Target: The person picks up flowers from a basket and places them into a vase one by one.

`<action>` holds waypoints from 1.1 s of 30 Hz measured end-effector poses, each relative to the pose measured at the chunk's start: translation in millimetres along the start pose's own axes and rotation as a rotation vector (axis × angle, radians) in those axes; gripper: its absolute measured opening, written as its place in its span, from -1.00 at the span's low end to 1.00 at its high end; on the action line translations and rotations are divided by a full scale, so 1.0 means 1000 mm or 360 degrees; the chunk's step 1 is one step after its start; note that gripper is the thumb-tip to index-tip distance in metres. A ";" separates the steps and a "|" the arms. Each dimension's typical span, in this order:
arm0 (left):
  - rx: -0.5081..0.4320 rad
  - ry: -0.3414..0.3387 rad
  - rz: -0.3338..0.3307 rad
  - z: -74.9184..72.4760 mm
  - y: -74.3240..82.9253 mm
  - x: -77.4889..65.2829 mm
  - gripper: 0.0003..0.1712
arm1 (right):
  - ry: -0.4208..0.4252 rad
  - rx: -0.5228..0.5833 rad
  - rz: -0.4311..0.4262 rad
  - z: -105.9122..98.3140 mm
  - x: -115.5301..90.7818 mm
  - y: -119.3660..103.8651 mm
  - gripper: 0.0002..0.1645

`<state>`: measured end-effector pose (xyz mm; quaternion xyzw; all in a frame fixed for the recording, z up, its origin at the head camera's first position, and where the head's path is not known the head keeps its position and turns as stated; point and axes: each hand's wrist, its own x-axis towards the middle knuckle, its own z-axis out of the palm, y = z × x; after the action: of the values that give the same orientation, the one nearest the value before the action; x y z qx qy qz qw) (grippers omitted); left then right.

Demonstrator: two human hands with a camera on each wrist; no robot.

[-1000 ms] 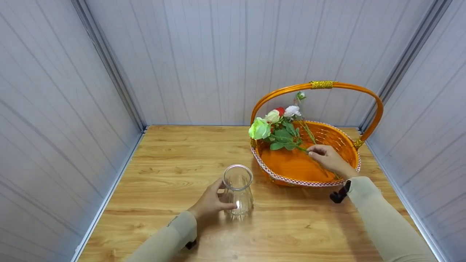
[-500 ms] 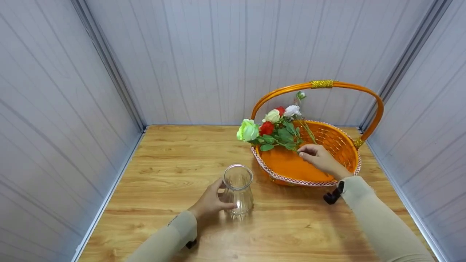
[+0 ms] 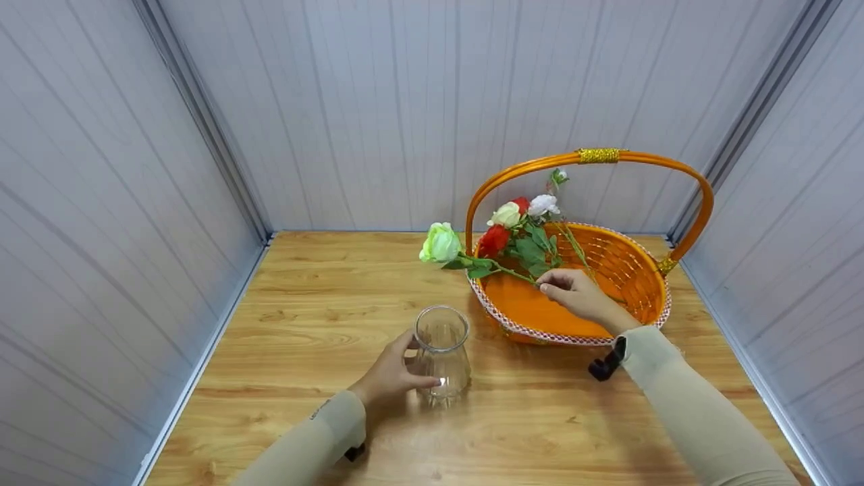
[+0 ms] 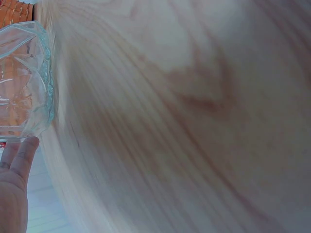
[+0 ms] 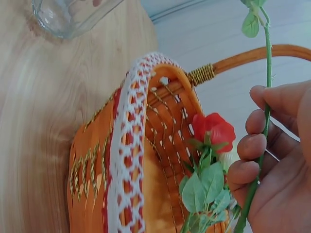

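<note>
My right hand [image 3: 570, 291] pinches the green stem [image 5: 267, 73] of a pale green rose [image 3: 441, 243] above the basket. The bloom points left, past the basket's rim, and the stem's lower end runs along my palm. My left hand [image 3: 393, 370] is around the left side of a clear glass vase [image 3: 442, 361], thumb in front and fingers behind. Upright on the table, the vase has a round mouth and a faceted base, seen close in the left wrist view. An orange woven basket [image 3: 526, 335] with a tall handle holds a red rose [image 5: 214, 132], a cream rose [image 3: 505, 214] and a white flower [image 3: 543, 205].
The wood-grain table [image 3: 324, 297] is enclosed by pale panel walls [image 3: 378, 115] at the back and both sides. The basket's arched handle [image 3: 599, 156] rises over the flowers at the right. Another stem [image 3: 574, 246] leans inside the basket.
My right hand has moved left with the green rose, drawing it away from the other flowers and uncovering the front red rose. My left hand and the vase have stayed in place.
</note>
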<state>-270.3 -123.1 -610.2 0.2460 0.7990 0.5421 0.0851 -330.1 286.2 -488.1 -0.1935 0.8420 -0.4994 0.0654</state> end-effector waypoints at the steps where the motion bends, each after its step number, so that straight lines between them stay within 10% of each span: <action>1: -0.0002 0.0002 -0.0004 0.000 0.000 0.000 0.02 | -0.0007 0.0014 0.0015 0.001 0.001 -0.001 -0.72; 24: -0.0008 -0.0014 -0.0043 0.000 -0.001 0.000 -0.04 | -0.0203 0.0595 0.0187 0.041 0.014 -0.042 -0.80; 33: -0.0008 0.0000 -0.0060 0.000 0.001 -0.001 0.03 | -0.0255 0.0507 0.0253 0.050 0.018 -0.054 -0.80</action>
<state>-269.0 -123.9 -609.7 0.2307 0.8021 0.5424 0.0960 -317.0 215.3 -464.6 -0.1528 0.7570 -0.6026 0.2011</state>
